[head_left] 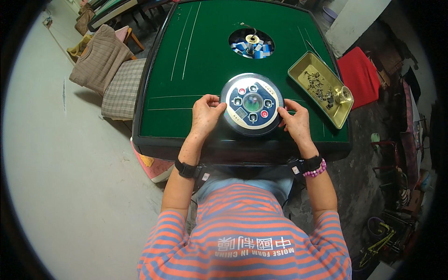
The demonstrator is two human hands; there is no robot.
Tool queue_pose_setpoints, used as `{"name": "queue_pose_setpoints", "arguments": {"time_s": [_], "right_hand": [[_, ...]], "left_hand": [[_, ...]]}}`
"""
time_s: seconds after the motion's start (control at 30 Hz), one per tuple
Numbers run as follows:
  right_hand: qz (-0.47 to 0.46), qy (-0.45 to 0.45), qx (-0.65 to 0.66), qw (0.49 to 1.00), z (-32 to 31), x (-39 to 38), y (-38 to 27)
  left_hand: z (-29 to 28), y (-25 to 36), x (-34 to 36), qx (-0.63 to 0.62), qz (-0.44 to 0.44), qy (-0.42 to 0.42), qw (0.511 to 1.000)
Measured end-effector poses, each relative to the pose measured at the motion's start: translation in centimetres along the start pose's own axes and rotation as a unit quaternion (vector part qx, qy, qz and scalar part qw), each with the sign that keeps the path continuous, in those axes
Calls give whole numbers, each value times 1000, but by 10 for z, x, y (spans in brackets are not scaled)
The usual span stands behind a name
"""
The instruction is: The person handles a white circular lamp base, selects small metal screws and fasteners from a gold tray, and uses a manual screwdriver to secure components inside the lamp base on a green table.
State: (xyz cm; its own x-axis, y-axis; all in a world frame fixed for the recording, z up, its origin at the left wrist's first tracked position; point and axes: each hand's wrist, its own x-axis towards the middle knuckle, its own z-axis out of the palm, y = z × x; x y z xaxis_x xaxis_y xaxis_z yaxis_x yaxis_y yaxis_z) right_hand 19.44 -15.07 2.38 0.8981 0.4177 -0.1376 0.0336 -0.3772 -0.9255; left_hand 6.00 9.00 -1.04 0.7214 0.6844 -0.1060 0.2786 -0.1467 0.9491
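Between my two hands is the round control panel (233, 88) of a mahjong table, with buttons and a clear dome in its middle. My left hand (206, 115) grips its left rim with thumb and fingers. On the opposite rim, my right hand (295, 120) holds it the same way. The panel is over the near edge of the green-topped mahjong table (205, 60). Farther back, the table's round centre opening (234, 38) shows blue and white tiles around a central post (252, 40) with a wire on top.
A gold tray (298, 70) with dark small pieces and a clear glass-like item (344, 95) lies on the table's right side. Padded chairs (123, 84) stand at the left, a red-covered seat (358, 77) at the right. Clutter and a yellow-green frame (377, 245) lie farther right.
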Motion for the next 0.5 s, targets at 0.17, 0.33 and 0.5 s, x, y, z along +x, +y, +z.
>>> {"name": "queue_pose_setpoints", "arguments": {"time_s": [0.17,0.33,0.5], "right_hand": [[-14,-1,2,1000,-1,-1,-3],[-24,-6,30,999,0,-2,-7],[-45,-6,56,997,1,-4,-15]], "left_hand": [[-2,9,-2,-31,-35,-33,998],[-7,15,-5,-94,-56,-45,993],[-15,17,-7,-209,-87,-50,973]]}}
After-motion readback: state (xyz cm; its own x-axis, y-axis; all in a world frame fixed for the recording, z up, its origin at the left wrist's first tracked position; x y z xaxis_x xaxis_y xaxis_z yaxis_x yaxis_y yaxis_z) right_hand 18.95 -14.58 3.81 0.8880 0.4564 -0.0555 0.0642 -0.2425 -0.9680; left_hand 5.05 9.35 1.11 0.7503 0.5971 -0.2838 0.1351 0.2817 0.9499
